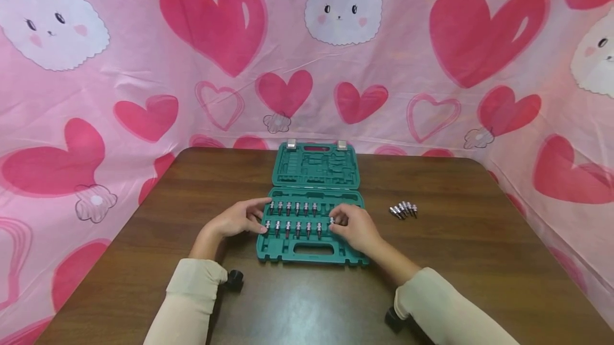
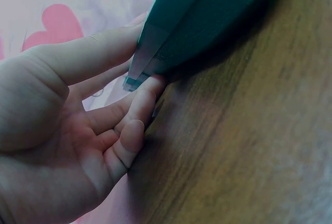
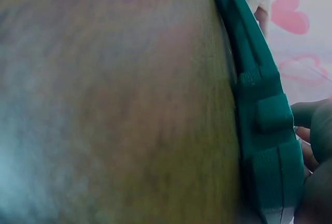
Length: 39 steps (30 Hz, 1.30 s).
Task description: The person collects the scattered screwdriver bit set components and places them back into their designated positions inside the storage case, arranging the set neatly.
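An open green tool case point(image 1: 314, 257) lies on the table, with two rows of silver bit sockets point(image 1: 298, 229) standing in its tray. My left hand point(image 1: 240, 219) holds the tray's left edge, thumb near the lower row and index finger near the upper one. In the left wrist view the thumb lies along the case wall point(image 2: 192, 32), and some fingers curl beside it. Between thumb and fingers, my right hand point(image 1: 356, 227) pinches a bit socket point(image 1: 331, 220) over the right part of the lower row. The right wrist view shows mostly the case's side point(image 3: 264, 115); that socket is hardly visible there.
Several loose bit sockets point(image 1: 404, 209) lie in a group on the brown wooden table point(image 1: 451, 238), right of the case. The case lid point(image 1: 316, 166) stands opened at the back. A pink curtain with hearts point(image 1: 288, 94) surrounds the table's back and sides.
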Each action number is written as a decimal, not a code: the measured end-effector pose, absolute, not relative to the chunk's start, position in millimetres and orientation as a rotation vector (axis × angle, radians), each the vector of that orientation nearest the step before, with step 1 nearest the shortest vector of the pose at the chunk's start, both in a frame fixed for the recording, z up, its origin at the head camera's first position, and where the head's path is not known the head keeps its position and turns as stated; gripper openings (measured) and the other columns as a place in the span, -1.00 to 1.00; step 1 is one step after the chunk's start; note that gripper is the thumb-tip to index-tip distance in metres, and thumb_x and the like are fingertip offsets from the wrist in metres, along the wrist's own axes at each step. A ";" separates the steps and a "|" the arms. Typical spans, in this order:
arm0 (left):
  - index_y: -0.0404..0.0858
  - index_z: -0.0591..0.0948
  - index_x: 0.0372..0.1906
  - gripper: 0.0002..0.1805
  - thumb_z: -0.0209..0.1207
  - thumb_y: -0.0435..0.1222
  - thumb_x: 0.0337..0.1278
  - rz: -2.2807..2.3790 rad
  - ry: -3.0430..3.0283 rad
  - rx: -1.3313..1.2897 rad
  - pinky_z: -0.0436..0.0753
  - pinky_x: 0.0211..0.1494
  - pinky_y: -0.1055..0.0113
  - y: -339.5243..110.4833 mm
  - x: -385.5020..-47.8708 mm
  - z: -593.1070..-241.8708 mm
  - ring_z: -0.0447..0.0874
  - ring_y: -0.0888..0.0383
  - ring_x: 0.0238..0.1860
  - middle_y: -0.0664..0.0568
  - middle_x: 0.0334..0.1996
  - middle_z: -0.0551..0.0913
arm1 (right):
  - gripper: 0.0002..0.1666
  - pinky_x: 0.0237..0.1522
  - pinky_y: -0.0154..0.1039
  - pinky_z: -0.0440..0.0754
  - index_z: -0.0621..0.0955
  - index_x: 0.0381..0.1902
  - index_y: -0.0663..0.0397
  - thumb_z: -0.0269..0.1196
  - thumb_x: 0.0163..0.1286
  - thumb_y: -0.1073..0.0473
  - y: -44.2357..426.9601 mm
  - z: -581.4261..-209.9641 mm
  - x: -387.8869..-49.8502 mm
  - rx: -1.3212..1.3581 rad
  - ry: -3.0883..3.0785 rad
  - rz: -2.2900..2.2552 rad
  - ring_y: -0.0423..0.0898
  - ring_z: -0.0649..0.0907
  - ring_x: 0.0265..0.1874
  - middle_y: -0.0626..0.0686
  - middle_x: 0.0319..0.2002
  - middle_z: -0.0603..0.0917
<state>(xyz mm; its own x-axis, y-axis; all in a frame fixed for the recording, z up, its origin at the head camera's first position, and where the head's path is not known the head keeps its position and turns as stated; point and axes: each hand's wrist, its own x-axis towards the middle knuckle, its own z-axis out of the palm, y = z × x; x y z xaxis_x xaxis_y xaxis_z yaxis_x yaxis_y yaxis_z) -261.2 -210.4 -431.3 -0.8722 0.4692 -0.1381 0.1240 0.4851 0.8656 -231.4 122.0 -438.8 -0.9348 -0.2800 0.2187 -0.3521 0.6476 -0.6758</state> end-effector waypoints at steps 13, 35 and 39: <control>-0.26 0.28 0.45 -0.13 0.42 -0.30 0.02 1.341 2.374 0.511 0.60 -0.16 0.19 -212.0 -260.6 -430.5 0.63 0.05 -0.27 -0.21 -0.06 0.56 | -0.83 -0.34 -0.19 0.43 0.68 -0.32 -0.14 0.48 0.15 0.09 116.7 -439.7 -233.1 0.527 -2.872 1.019 -0.14 0.46 -0.42 -0.15 -0.48 0.50; -0.24 0.28 0.46 -0.13 0.42 -0.30 0.01 1.347 2.369 0.500 0.61 -0.16 0.20 -209.9 -260.2 -431.2 0.62 0.04 -0.25 -0.20 -0.05 0.57 | -0.88 -0.43 -0.20 0.47 0.69 -0.49 -0.11 0.42 0.22 0.17 122.1 -435.6 -243.6 0.597 -2.874 1.155 -0.15 0.49 -0.50 -0.14 -0.57 0.53; -0.21 0.28 0.46 -0.13 0.42 -0.30 0.01 1.351 2.370 0.485 0.61 -0.17 0.18 -209.9 -259.8 -430.2 0.61 0.03 -0.25 -0.17 -0.06 0.57 | -0.91 -0.42 -0.18 0.46 0.68 -0.37 -0.06 0.43 0.21 0.18 123.1 -434.3 -249.3 0.606 -2.896 1.230 -0.11 0.49 -0.51 -0.09 -0.57 0.52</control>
